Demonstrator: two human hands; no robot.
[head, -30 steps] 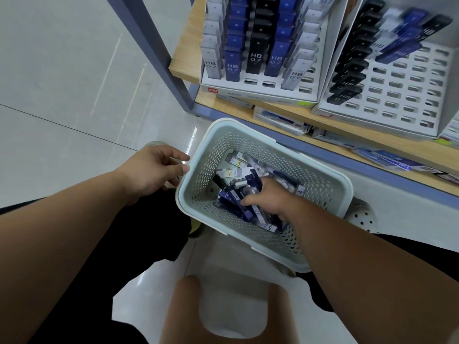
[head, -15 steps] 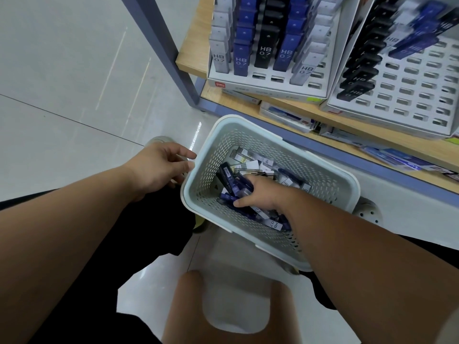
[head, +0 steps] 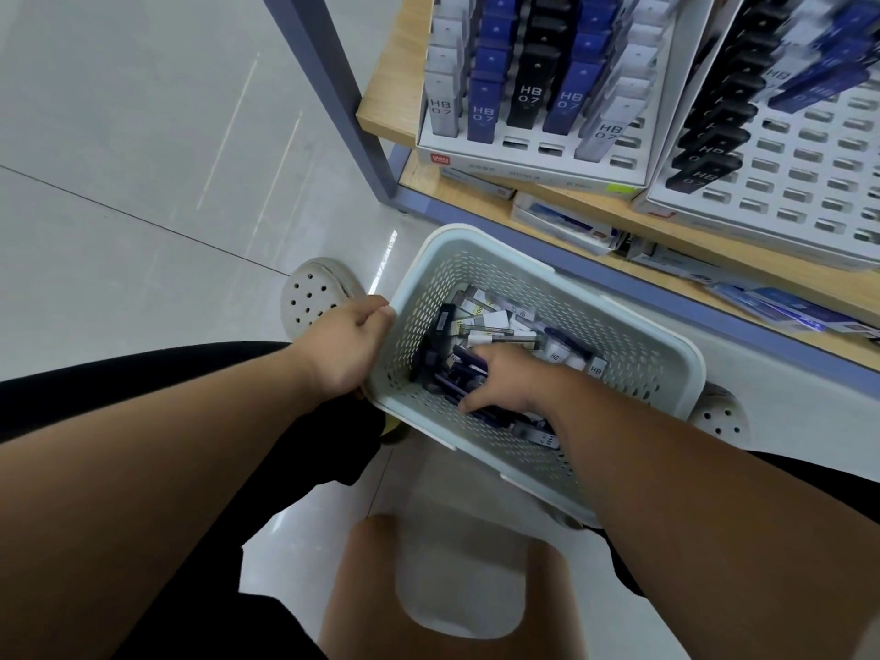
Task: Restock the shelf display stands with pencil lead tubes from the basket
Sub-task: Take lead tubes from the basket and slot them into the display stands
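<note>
While your left hand (head: 347, 352) gripped the near-left corner of the basket (head: 633, 354), its fingers (head: 378, 317) curled over the rim, your right hand (head: 507, 381) was down inside it on the loose heap of pencil lead tubes (head: 493, 326). That hand's fingers (head: 480, 354) were bent into the pile with the thumb reaching out to the side, but I could not tell whether they had closed on a tube or were only sorting through them. The tubes, some dark blue and some white or clear, lay jumbled across the basket floor, and the basket sat low, just in front of the shelf (head: 381, 88). I judged you were at the picking step, with nothing lifted out yet. On the shelf, the left display stand (head: 524, 166) looked nearly full, with only a few gaps in its front row, while the right display stand (head: 666, 202) showed many empty slots (head: 809, 150) beside one dark column. The next move probably called for a firm pinch on one tube, a lift clear of the basket rim, then turning it upright so that it would drop straight into a free slot, likely on the right stand
</note>
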